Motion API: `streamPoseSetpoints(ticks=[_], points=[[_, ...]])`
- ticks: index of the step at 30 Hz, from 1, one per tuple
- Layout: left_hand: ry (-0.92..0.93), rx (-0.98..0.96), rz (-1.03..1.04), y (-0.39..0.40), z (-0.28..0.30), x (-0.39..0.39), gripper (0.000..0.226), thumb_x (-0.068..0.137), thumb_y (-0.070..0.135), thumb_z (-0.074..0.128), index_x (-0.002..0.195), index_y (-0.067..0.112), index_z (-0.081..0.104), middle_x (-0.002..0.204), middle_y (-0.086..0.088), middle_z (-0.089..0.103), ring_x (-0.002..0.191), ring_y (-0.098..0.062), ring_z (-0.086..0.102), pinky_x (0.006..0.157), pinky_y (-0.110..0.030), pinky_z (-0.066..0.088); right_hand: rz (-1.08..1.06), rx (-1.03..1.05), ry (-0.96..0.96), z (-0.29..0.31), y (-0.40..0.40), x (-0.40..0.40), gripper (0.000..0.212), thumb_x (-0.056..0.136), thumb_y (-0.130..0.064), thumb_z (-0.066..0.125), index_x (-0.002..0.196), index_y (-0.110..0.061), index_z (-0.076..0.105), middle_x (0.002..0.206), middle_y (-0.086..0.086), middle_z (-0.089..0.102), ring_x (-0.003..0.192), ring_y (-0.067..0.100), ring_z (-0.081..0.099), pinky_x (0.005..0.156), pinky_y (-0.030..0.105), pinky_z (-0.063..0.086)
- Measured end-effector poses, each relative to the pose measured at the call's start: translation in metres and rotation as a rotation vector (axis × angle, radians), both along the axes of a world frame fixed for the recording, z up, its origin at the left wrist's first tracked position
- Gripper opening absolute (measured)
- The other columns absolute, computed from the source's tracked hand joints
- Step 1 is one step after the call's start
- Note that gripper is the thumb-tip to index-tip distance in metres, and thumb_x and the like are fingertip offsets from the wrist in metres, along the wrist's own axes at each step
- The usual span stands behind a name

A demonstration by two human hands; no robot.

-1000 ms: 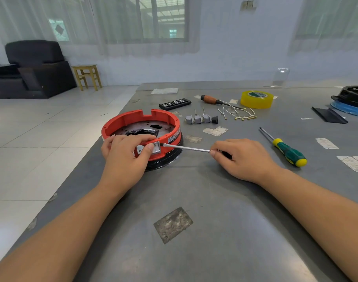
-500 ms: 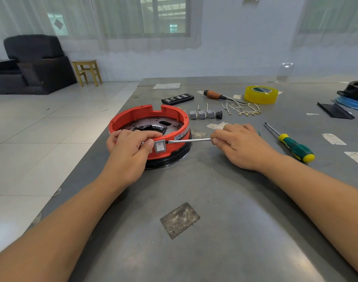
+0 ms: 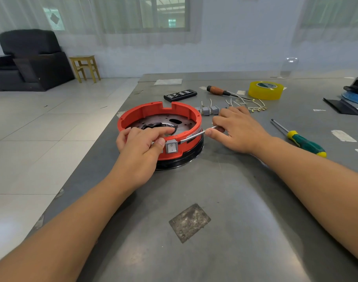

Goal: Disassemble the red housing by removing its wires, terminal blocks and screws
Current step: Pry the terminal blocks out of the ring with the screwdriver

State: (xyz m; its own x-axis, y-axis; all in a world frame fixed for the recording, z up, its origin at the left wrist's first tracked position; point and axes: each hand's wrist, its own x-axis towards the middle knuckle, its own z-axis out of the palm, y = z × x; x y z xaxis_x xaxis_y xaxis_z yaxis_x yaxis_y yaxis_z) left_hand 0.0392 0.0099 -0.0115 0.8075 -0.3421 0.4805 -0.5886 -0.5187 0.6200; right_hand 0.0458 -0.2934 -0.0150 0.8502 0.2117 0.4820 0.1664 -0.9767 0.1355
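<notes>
Since the earlier frames the right hand (image 3: 238,130) has been drawing in closer to the red housing (image 3: 159,127), and its curled fingers are now pinching the thin metal shaft (image 3: 196,135) of a tool whose tip is meeting the housing wall just beside the grey rocker switch (image 3: 171,147). The left hand (image 3: 141,151) is gripping the housing's near rim, fingers hooked over the edge and thumb pressing beside the switch, while the housing is sitting near the left edge of the grey table (image 3: 225,210). Removed terminal blocks (image 3: 209,110) and loose wires (image 3: 255,105) are lying just behind the right hand, a green-handled screwdriver (image 3: 305,142) is lying apart to its right, and bare tabletop is stretching between the forearms toward the near edge.
</notes>
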Motion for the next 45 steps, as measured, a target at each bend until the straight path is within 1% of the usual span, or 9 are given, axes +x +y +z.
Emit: streamPoseSetpoints(ticks=[3, 6, 9, 13, 19, 26, 33, 38, 45], points=[[-0.037, -0.002, -0.022, -0.001, 0.000, -0.001, 0.053, 0.111, 0.016, 0.047, 0.104, 0.069, 0.053, 0.098, 0.032, 0.052, 0.108, 0.038, 0.016, 0.108, -0.026, 0.006, 0.013, 0.004, -0.018, -0.001, 0.001, 0.002, 0.071, 0.096, -0.077, 0.013, 0.083, -0.023, 0.056, 0.085, -0.002, 0.048, 0.085, 0.021, 0.046, 0.084, 0.034, 0.027], [-0.062, -0.002, -0.038, 0.001, -0.002, -0.001, 0.049, 0.110, 0.025, 0.045, 0.099, 0.071, 0.055, 0.098, 0.034, 0.052, 0.108, 0.041, 0.013, 0.111, -0.033, 0.009, 0.016, 0.021, -0.012, -0.003, 0.002, 0.000, 0.070, 0.095, -0.079, 0.010, 0.081, -0.025, 0.052, 0.085, -0.002, 0.049, 0.083, 0.019, 0.044, 0.086, 0.037, 0.033], [-0.080, 0.024, -0.070, 0.002, -0.003, -0.001, 0.035, 0.101, 0.044, 0.041, 0.101, 0.076, 0.055, 0.100, 0.030, 0.059, 0.116, 0.032, 0.022, 0.116, -0.035, 0.010, -0.014, 0.030, -0.013, -0.004, 0.003, -0.006, 0.070, 0.094, -0.080, 0.009, 0.078, -0.026, 0.051, 0.082, -0.003, 0.048, 0.082, 0.018, 0.045, 0.085, 0.038, 0.035], [-0.125, 0.053, -0.058, 0.004, -0.004, 0.002, 0.020, 0.102, 0.047, 0.049, 0.097, 0.062, 0.060, 0.099, 0.032, 0.062, 0.115, 0.010, 0.044, 0.119, -0.032, 0.007, -0.084, 0.006, -0.090, -0.007, 0.003, -0.020, 0.065, 0.095, -0.079, 0.014, 0.072, -0.028, 0.047, 0.075, -0.004, 0.049, 0.078, 0.021, 0.048, 0.079, 0.038, 0.037], [-0.136, 0.044, -0.071, 0.006, -0.005, 0.002, 0.024, 0.102, 0.037, 0.064, 0.097, 0.061, 0.063, 0.110, 0.052, 0.054, 0.115, 0.018, 0.042, 0.117, -0.030, 0.009, -0.194, -0.053, -0.174, -0.015, 0.007, -0.041, 0.066, 0.097, -0.080, 0.016, 0.064, -0.029, 0.041, 0.067, -0.007, 0.044, 0.069, 0.019, 0.043, 0.074, 0.039, 0.038], [-0.154, 0.019, -0.074, 0.008, -0.007, 0.003, 0.026, 0.100, 0.035, 0.069, 0.100, 0.061, 0.064, 0.106, 0.038, 0.062, 0.116, 0.007, 0.047, 0.122, -0.044, 0.014, -0.189, -0.062, -0.227, -0.017, 0.011, -0.045, 0.059, 0.098, -0.078, 0.021, 0.068, -0.031, 0.041, 0.068, -0.006, 0.045, 0.068, 0.018, 0.042, 0.073, 0.038, 0.036], [-0.180, 0.034, -0.095, 0.009, -0.008, 0.006, 0.027, 0.102, 0.035, 0.066, 0.098, 0.062, 0.064, 0.114, 0.050, 0.056, 0.117, 0.016, 0.042, 0.117, -0.033, 0.012, -0.181, -0.067, -0.258, -0.020, 0.008, -0.044, 0.057, 0.097, -0.078, 0.028, 0.067, -0.031, 0.040, 0.069, -0.006, 0.044, 0.071, 0.018, 0.041, 0.076, 0.038, 0.033], [-0.197, 0.036, -0.087, 0.008, -0.009, 0.005, 0.027, 0.102, 0.035, 0.066, 0.098, 0.062, 0.063, 0.115, 0.046, 0.057, 0.117, 0.014, 0.043, 0.114, -0.022, 0.007, -0.184, -0.076, -0.252, -0.021, 0.008, -0.043, 0.058, 0.097, -0.079, 0.029, 0.067, -0.031, 0.042, 0.069, -0.006, 0.045, 0.071, 0.018, 0.042, 0.077, 0.038, 0.033], [-0.195, 0.046, -0.077, 0.007, -0.009, 0.005, 0.029, 0.102, 0.035, 0.066, 0.096, 0.063, 0.061, 0.109, 0.055, 0.053, 0.115, 0.015, 0.044, 0.117, -0.032, 0.011, -0.166, -0.063, -0.228, -0.022, 0.008, -0.042, 0.063, 0.097, -0.080, 0.024, 0.064, -0.030, 0.045, 0.066, -0.008, 0.043, 0.069, 0.016, 0.042, 0.077, 0.038, 0.035]])
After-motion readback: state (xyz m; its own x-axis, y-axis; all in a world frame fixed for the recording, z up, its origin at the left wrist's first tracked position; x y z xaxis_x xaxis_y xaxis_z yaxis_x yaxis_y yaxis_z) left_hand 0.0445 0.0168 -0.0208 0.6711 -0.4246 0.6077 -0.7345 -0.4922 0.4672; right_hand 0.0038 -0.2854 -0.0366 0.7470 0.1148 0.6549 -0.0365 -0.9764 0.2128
